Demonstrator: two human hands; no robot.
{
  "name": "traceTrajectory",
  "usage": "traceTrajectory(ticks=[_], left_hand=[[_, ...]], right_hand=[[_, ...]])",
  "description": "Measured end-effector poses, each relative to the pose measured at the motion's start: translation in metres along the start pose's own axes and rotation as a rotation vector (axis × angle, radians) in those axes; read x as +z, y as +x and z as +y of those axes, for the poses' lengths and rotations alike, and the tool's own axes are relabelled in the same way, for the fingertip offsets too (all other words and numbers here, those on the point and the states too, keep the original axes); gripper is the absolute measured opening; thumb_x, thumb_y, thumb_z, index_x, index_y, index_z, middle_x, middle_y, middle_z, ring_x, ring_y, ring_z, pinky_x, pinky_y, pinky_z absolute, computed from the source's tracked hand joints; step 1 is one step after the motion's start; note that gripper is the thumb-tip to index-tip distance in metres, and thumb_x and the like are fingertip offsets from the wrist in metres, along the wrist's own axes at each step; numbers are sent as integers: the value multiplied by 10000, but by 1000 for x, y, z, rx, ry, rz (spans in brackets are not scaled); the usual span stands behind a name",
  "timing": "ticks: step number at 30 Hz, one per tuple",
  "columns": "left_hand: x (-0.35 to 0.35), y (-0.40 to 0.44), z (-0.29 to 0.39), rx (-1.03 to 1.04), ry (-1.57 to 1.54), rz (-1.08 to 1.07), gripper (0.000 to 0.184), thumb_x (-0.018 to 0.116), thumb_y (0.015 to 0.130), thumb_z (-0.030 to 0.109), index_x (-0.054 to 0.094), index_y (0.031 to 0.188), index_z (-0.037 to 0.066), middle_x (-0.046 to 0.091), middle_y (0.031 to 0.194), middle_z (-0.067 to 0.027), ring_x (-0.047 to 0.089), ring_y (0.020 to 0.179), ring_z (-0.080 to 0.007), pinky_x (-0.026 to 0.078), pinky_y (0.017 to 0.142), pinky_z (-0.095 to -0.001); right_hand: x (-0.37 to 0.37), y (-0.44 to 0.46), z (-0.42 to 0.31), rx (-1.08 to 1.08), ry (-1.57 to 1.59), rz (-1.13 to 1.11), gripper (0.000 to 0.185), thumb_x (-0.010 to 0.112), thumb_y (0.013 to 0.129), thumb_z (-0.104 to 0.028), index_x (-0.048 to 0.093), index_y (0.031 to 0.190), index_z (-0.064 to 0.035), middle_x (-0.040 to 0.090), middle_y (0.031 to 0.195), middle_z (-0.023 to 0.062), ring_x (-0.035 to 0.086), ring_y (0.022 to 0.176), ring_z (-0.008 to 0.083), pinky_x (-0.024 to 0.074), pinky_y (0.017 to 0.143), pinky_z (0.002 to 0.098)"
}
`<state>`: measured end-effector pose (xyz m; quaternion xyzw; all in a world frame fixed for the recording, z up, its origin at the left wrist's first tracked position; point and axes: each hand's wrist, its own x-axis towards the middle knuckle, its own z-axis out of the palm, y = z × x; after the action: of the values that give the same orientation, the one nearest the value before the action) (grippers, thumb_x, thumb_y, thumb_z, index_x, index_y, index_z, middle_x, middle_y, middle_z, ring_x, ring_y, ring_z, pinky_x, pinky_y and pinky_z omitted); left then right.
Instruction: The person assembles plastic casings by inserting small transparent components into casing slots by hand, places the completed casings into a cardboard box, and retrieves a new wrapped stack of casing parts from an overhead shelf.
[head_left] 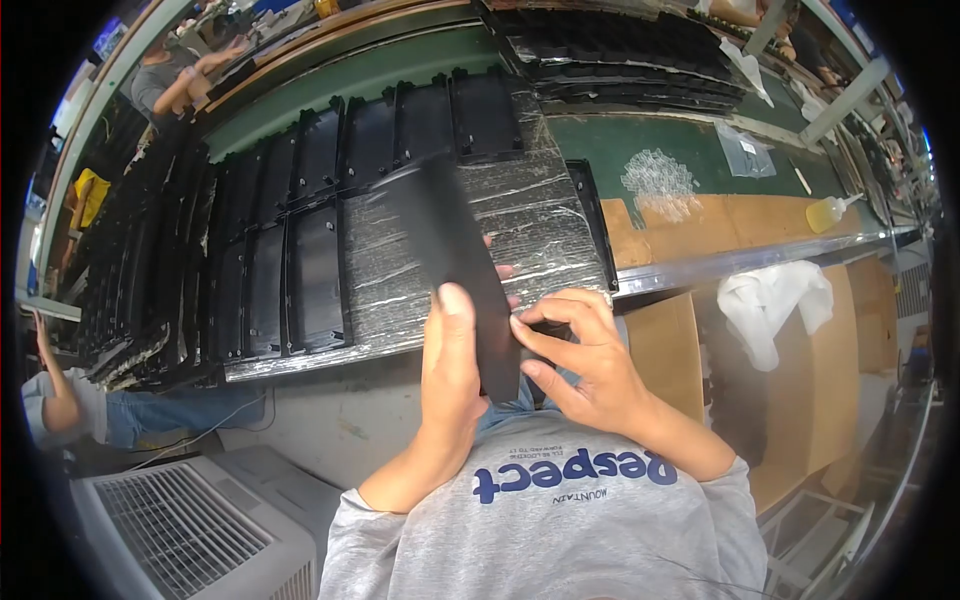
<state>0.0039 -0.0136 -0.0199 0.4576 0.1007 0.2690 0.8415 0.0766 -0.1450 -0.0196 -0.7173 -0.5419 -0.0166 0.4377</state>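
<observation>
A long black panel (465, 270) is held up in front of the grey shirt, its far end blurred. My left hand (452, 365) is wrapped round its left side, thumb on the near face and fingertips showing past the right edge. At the panel's lower right edge, my right hand (590, 365) has its fingers pinched together; whatever they hold, if anything, is too small to make out. Beyond the panel, similar black trays (318, 270) lie in rows on a board with a streaked dark surface (390, 310).
Small clear pieces (660, 185) lie heaped right of the board, near a plastic bag (745, 150) and a yellowish bottle (828, 214). An open carton (665, 345) with white wrapping (775, 305) stands at right. Other people are at the left and upper left.
</observation>
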Motion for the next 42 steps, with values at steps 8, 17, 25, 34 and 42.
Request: traceTrajectory(ticks=[8, 17, 25, 34, 42], left_hand=[[-38, 23, 22, 437, 1325, 28, 561, 553, 844, 182, 342, 1346, 43, 212, 1396, -243, 297, 1243, -348, 244, 998, -426], [-69, 33, 12, 243, 1864, 161, 650, 505, 783, 37, 270, 1385, 100, 57, 1462, -231, 140, 1325, -421, 165, 1013, -503], [-76, 37, 20, 432, 1779, 141, 590, 463, 857, 81, 267, 1402, 198, 128, 1479, -134, 109, 1355, -356, 112, 1051, -491], [7, 7, 29, 395, 1321, -12, 468, 426, 932, 148, 305, 1378, 71, 285, 1432, -82, 367, 1208, -132, 256, 995, -284], [0, -6, 28, 305, 1303, -42, 457, 411, 942, 162, 308, 1375, 57, 332, 1408, -58, 423, 890, -40, 306, 862, -191]], right_hand=[[-7, -13, 8, 274, 289, 97, 280, 593, 789, -75, 632, 1066, -70, 455, 1177, 127, 475, 1046, 239, 425, 849, 324], [-18, -28, 20, 321, 393, 122, 266, 549, 822, -58, 624, 1076, -52, 463, 1165, 119, 511, 1024, 209, 434, 857, 308], [-51, -92, 61, 473, 141, 506, 212, 509, 824, -1, 630, 997, -22, 527, 1052, 67, 520, 928, 152, 431, 790, 259], [-64, -366, 233, 1675, -404, 1091, 420, 629, 724, -151, 537, 1108, -6, 559, 1059, 150, 554, 965, 249, 450, 826, 329], [-13, -437, 276, 2296, -180, 593, 932, 714, 663, -291, 158, 1342, 21, 360, 1317, 231, 348, 1246, 316, 335, 1009, 378]])
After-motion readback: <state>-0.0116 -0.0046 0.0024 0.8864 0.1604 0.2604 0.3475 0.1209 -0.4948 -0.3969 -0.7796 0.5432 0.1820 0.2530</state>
